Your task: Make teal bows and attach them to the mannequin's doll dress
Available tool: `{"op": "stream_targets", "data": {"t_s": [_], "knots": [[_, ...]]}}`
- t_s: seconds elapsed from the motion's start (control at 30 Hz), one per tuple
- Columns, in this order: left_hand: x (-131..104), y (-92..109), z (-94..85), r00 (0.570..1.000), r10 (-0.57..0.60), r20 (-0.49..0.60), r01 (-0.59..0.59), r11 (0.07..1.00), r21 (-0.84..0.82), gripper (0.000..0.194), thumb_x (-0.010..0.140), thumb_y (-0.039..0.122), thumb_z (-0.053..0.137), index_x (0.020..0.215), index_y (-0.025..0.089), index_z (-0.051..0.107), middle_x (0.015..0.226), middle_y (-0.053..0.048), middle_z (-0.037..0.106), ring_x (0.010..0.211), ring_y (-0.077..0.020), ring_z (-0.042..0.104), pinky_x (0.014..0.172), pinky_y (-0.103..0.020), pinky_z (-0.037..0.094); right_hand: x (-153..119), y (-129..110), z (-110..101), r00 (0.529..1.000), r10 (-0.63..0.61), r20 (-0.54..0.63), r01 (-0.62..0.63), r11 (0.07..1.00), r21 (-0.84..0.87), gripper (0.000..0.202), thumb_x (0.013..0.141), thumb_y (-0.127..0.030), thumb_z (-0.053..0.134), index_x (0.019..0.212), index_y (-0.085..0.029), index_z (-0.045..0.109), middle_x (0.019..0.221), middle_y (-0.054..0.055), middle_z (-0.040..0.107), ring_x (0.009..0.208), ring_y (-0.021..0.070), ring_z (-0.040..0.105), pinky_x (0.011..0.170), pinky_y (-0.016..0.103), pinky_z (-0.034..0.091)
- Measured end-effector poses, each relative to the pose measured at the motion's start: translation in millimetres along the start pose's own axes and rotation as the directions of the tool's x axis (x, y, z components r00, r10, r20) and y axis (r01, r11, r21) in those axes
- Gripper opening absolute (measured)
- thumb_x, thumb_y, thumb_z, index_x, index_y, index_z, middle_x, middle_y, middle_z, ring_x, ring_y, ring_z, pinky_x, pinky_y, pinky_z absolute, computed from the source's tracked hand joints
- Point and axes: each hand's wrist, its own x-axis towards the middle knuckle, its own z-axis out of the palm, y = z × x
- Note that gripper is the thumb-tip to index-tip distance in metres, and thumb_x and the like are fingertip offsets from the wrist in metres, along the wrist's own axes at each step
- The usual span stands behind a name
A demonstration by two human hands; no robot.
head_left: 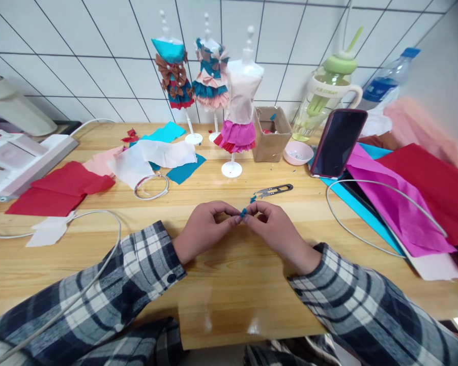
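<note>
A small blue-teal piece (243, 212) is pinched between the fingertips of both hands, over the middle of the wooden table. My left hand (208, 226) grips it from the left, thumb and forefinger closed. From the right, my right hand (277, 226) pinches the same piece, its fingertips almost touching those of the left. Just beyond the fingers lie teal scraps (253, 199) and dark thread snips (277, 190). Farther back stands a small dress form (242, 91) with a cream top and a magenta ruffled skirt.
Two more dressed forms (173, 71) stand near the tiled wall. Behind the hands are a cardboard box (272, 140), a pink bowl (297, 153) and a propped phone (339, 143). Red paper (57, 189) lies left, magenta paper (400, 203) right; a white cable (116, 244) crosses the left sleeve.
</note>
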Motion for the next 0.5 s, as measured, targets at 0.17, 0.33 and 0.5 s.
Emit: {"op": "stream_targets", "data": {"t_s": [0.17, 0.33, 0.5], "knots": [[2, -3, 0.5, 1.000, -0.022, 0.012, 0.023, 0.997, -0.068, 0.020, 0.079, 0.033, 0.063, 0.083, 0.016, 0.073, 0.083, -0.004, 0.073, 0.077, -0.0176, 0.064, 0.072, -0.027, 0.048, -2, -2, 1, 0.999, -0.013, 0.044, 0.012, 1.000, 0.003, 0.011, 0.077, -0.029, 0.056, 0.074, -0.018, 0.057, 0.067, -0.005, 0.055, 0.055, 0.0083, 0.045, 0.053, 0.022, 0.035], [3, -6, -1.6, 0.998, -0.063, 0.028, 0.068, 0.965, -0.253, 0.024, 0.081, 0.036, 0.063, 0.084, 0.015, 0.073, 0.084, -0.004, 0.073, 0.078, -0.0177, 0.063, 0.073, -0.027, 0.047, -1, 1, -1, 0.994, -0.101, 0.052, 0.098, 0.993, 0.059, 0.010, 0.081, -0.028, 0.055, 0.082, -0.019, 0.059, 0.075, -0.002, 0.061, 0.061, 0.0099, 0.052, 0.058, 0.023, 0.041], [4, -8, -2.5, 0.995, -0.098, 0.028, 0.101, 0.945, -0.312, 0.027, 0.081, 0.039, 0.063, 0.091, 0.016, 0.074, 0.096, -0.005, 0.074, 0.092, -0.0200, 0.064, 0.086, -0.029, 0.045, 7, 10, -14, 0.953, -0.280, -0.114, 0.260, 0.952, -0.162, 0.025, 0.088, -0.019, 0.044, 0.100, -0.021, 0.067, 0.094, 0.004, 0.069, 0.093, 0.0167, 0.062, 0.087, 0.033, 0.046]]}}
